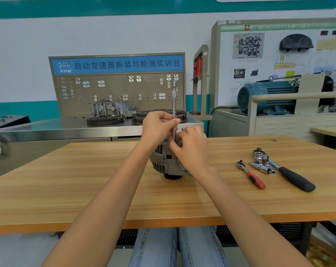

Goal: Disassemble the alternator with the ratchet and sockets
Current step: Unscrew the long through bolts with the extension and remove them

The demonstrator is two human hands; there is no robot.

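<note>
Grey alternator [164, 160] half hidden behind right hand [192, 149] and left hand [157, 128].

Bright, even indoor light; soft shadows, wide-angle bending and blur at edges.

Wooden table [86, 189] in front. Behind it a steel bench [57, 130] with pegboard [117, 93], blue sign [117, 64], gear ring [104, 120], metal housing [111, 108]. Blue motor [265, 95] right.
</note>
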